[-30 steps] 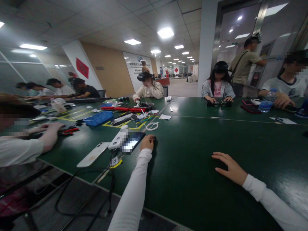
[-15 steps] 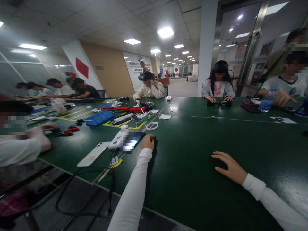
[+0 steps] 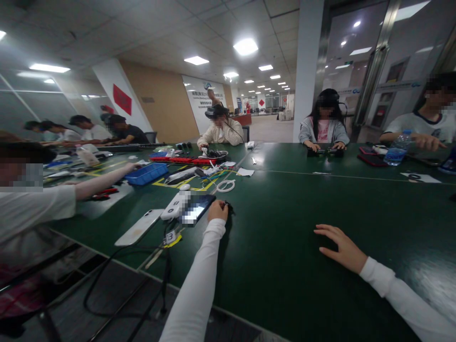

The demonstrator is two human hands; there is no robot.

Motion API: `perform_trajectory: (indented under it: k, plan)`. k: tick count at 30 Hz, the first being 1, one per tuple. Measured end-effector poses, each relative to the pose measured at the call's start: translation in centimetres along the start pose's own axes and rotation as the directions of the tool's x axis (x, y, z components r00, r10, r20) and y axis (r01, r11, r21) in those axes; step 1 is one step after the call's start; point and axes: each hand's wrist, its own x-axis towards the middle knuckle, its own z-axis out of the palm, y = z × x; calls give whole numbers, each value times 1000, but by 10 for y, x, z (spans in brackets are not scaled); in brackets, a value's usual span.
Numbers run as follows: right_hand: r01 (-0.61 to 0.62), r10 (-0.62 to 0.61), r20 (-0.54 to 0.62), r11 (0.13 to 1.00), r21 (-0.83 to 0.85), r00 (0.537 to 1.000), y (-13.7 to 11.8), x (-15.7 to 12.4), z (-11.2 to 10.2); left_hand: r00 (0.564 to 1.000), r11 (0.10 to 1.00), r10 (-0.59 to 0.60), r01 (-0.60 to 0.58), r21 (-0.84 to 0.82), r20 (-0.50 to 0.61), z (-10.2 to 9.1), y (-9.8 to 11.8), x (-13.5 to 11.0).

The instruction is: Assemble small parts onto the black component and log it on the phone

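Observation:
My left hand [image 3: 217,211] is closed, its fingers pinched on a small black object [image 3: 231,207] close to the tabletop. The hand hides most of this object, and I cannot make out its kind. Right beside that hand lies a dark device with a lit, blurred screen [image 3: 203,205]. A white box-like device [image 3: 173,205] and a white phone [image 3: 138,227] lie further left. Over on the right, my right hand [image 3: 340,248] rests open on the green table [image 3: 278,266], fingers spread and holding nothing.
A coiled white cable [image 3: 225,186], a blue basket [image 3: 147,174] and a paper slip [image 3: 245,172] lie beyond my left hand. Black cables [image 3: 124,316] hang over the near edge. A co-worker's arm [image 3: 107,180] reaches in from the left; other people sit across the table.
My left hand has turned slightly, and more of the black object shows beside its fingers. The co-worker at left has stretched an arm to the blue basket. My right hand stays put.

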Motion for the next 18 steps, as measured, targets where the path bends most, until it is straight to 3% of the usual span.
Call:
perform_trajectory:
  k: [18]
  plan:
    - [19,-19,-5,1000,-17,1000,-8,-1,-3,994,992,-108,110,56,-34,-10,4,-3]
